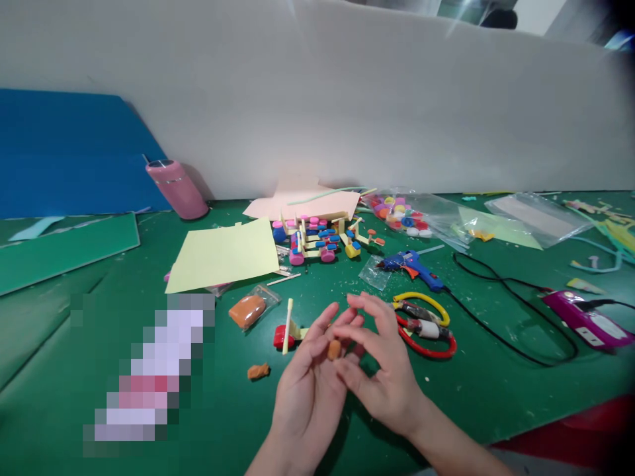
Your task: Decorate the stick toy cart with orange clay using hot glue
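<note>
My left hand (311,390) is palm up with its fingers stretched out. A small rounded piece of orange-brown clay (334,349) lies over its upper palm. My right hand (384,367) reaches across from the right, the tips of its thumb and index finger on either side of the clay. Just left of the hands is a small red-based assembly with pale sticks (285,336), partly covered by my left hand. Nearby on the table are a rough lump of orange-brown clay (258,371) and a larger block of clay in clear plastic (248,311).
Small colourful wheeled assemblies (317,241) stand behind a pale yellow sheet (225,254). A blue glue gun (414,268) has a black cable running right. Red and yellow ring-shaped tools (426,324) lie beside my right hand. A pink tumbler (179,188) leans by the wall.
</note>
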A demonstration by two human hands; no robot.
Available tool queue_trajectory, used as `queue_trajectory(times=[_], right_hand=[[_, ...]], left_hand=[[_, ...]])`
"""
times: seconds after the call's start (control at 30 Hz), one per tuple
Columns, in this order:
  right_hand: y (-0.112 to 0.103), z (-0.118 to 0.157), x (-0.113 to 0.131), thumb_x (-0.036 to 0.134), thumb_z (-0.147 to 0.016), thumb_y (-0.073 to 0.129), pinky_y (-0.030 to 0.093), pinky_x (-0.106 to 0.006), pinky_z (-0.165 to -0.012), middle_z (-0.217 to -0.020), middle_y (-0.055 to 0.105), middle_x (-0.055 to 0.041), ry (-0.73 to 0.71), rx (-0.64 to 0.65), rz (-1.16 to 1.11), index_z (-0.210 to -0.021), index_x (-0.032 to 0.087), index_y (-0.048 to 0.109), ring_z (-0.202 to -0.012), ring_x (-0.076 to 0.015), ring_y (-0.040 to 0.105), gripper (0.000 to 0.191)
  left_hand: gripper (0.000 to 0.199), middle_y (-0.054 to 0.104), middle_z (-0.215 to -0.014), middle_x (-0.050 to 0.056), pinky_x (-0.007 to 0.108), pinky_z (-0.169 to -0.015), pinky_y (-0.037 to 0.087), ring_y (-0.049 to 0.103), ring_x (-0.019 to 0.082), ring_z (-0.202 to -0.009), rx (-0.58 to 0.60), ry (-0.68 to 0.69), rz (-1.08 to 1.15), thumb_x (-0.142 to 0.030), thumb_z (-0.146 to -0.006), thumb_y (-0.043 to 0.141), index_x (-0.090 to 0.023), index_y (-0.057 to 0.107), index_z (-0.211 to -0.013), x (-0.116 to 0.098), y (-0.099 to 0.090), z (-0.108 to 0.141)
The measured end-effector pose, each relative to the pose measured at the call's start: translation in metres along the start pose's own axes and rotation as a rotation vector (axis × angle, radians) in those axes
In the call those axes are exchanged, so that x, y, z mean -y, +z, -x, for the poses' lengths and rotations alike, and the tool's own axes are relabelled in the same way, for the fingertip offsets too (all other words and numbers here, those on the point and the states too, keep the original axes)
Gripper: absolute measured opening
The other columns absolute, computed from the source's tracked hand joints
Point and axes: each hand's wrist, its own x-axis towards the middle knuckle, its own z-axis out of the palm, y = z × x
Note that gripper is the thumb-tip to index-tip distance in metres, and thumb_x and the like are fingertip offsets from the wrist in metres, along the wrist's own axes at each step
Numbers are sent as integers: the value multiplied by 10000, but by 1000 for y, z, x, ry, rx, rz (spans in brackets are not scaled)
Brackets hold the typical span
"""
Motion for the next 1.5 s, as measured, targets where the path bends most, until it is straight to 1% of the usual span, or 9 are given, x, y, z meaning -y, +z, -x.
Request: queue_trajectory(times=[0.1, 0.3, 0.43, 0.63, 0.83, 1.07, 1.23, 1.4, 1.5], right_hand=[[3, 5, 0, 290, -734, 623, 233, -459, -1034, -1315, 347, -48, -3, 46, 46, -991, 233, 625, -1232, -283, 298, 264], [5, 4, -1, 275, -745, 621, 291, -415, -1006, -1258, 419, -37, 66, -1, -76, -895, 243, 640, -1209, -253, 338, 154], [-6, 2, -3, 273, -774, 594, 283, -425, -1013, -1282, 415, -31, 73, 60, -164, -970, 264, 623, -1222, -245, 339, 199], [-21, 0, -1, 262, -833, 520, 262, -435, -1035, -1325, 391, -41, -50, 250, -175, -1102, 267, 577, -1242, -235, 331, 275], [-21, 3, 4, 417, -760, 598, 321, -412, -1014, -1351, 367, -87, 33, 292, -191, -1288, 243, 392, -1241, -252, 348, 593], [-12, 10, 0, 320, -767, 617, 379, -383, -966, -1272, 442, -61, 31, 212, -223, -1028, 254, 607, -1183, -225, 411, 270], [-11, 12, -2, 292, -757, 631, 391, -384, -955, -1240, 472, -63, 49, 222, -238, -1001, 246, 629, -1168, -225, 429, 248], [-11, 12, -2, 308, -775, 607, 404, -392, -945, -1219, 499, -62, 47, 236, -250, -975, 250, 647, -1156, -230, 446, 212], [-12, 12, -2, 345, -774, 604, 393, -392, -960, -1251, 479, -73, 51, 256, -268, -1093, 253, 596, -1171, -231, 440, 332]], left_hand=[[373, 636, -1120, 123, 402, -996, 338, 551, 235, -1086, 54, -36, 41, -219, -825, 421, -134, 508, -1178, -2, 0, 4], [433, 582, -1200, 97, 428, -896, 409, 554, 261, -1041, 104, -61, 22, -422, -826, 399, -186, 556, -1154, -4, 0, 9], [266, 661, -987, 78, 355, -786, 456, 588, 203, -872, 19, -21, -164, -307, -822, 473, -161, 678, -909, -2, -10, 11], [121, 642, -692, 37, 265, -677, 454, 548, 131, -678, -2, -19, -355, -245, -688, 671, -127, 695, -675, 0, -18, 20], [141, 641, -686, 56, 213, -613, 433, 552, 121, -651, -48, -63, -408, -249, -656, 706, -110, 692, -675, -2, -10, 24], [133, 610, -629, 17, 196, -604, 429, 510, 83, -591, -48, -58, -364, -232, -619, 738, -111, 690, -648, 5, -21, 22], [146, 626, -671, 26, 250, -655, 456, 545, 114, -642, -57, -94, -289, -272, -658, 702, -127, 696, -666, 6, -23, 25], [94, 623, -626, 19, 240, -630, 458, 545, 114, -612, -79, -108, -310, -217, -655, 697, -129, 686, -622, 8, -24, 26], [66, 645, -655, 24, 220, -633, 456, 555, 116, -639, -109, -77, -341, -199, -657, 692, -138, 699, -633, 8, -23, 25]])
